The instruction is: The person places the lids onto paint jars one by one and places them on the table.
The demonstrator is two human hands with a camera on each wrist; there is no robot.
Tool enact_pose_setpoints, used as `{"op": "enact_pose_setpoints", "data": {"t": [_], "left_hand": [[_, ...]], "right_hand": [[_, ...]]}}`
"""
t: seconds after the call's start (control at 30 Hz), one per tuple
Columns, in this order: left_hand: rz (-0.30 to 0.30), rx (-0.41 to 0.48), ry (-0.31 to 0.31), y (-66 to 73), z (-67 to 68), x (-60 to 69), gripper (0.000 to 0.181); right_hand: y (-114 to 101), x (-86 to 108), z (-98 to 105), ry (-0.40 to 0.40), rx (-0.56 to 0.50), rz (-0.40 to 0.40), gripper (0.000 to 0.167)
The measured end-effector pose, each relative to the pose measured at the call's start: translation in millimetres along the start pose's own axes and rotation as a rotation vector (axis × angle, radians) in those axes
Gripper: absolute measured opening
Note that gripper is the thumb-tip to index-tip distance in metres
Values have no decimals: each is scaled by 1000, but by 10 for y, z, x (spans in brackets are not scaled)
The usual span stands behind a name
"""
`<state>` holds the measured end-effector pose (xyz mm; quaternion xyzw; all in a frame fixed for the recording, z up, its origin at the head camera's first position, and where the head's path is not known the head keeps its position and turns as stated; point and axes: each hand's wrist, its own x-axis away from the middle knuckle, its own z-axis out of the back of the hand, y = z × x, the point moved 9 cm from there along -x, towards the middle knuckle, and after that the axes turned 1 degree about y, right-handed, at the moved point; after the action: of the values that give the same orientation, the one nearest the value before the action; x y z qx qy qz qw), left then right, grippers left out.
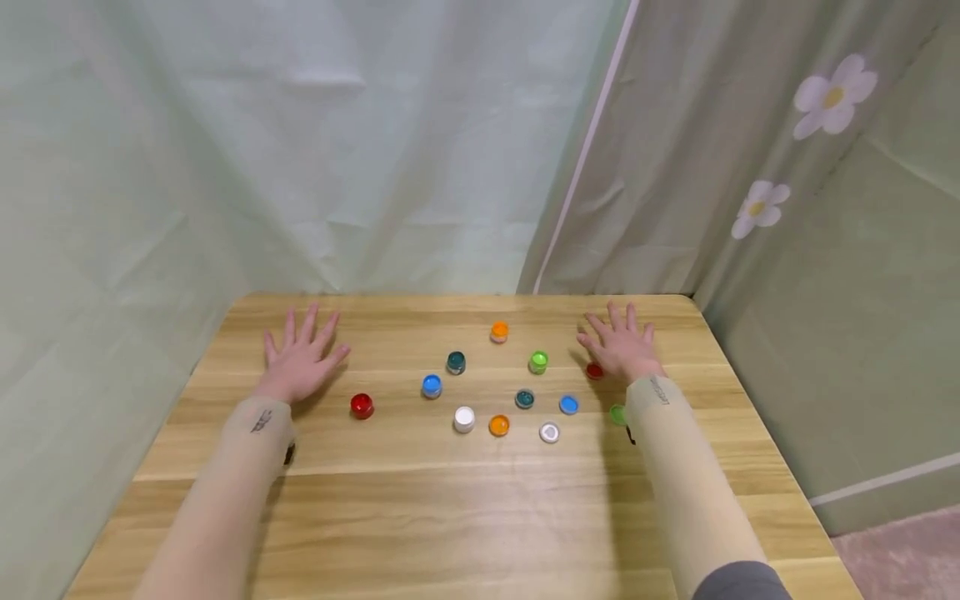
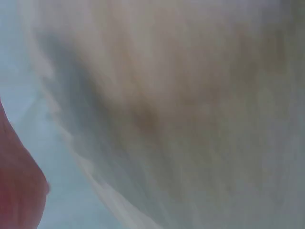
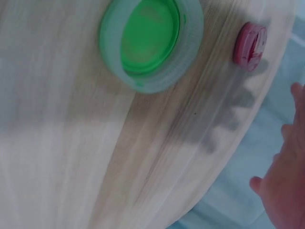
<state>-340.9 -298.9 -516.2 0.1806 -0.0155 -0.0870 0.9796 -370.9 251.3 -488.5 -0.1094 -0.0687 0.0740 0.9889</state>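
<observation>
My left hand (image 1: 296,367), fingers spread and straight, is over the table's left side with nothing in it. Nearest to it is a red paint pot (image 1: 362,406). On the right, my right hand (image 1: 622,348) also has its fingers spread and holds nothing; its shadow falls on the wood in the right wrist view. A red lid (image 3: 250,46) lies close to that hand, and a green lid (image 3: 151,38) is beside the right wrist. Only a blurred part of the left hand (image 2: 21,181) shows in the left wrist view.
Between the hands stand small paint pots: blue (image 1: 431,386), dark teal (image 1: 456,362), orange (image 1: 499,332), green (image 1: 538,362) and white (image 1: 464,419). Lids in orange (image 1: 499,426), teal (image 1: 525,398), blue (image 1: 569,404) and white (image 1: 550,432) lie nearer. A curtain (image 1: 420,167) hangs behind the table.
</observation>
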Motion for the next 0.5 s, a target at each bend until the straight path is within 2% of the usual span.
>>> {"op": "enact_pose_setpoints", "data": {"t": [0.1,0.27,0.4,0.5], "left_hand": [[8,102,4,89,49,60,79],[-38,309,51,342,186,225,72],[-62,465,57,574,243,461,64],[-72,518,44,688,215,643,59]], "right_hand": [[-9,62,-23,-6,-39,37,70],[-15,210,-14,0,-150,73,75],[-66,383,44,18,-190,128,61],[-105,530,88,26,-209,180,50]]}}
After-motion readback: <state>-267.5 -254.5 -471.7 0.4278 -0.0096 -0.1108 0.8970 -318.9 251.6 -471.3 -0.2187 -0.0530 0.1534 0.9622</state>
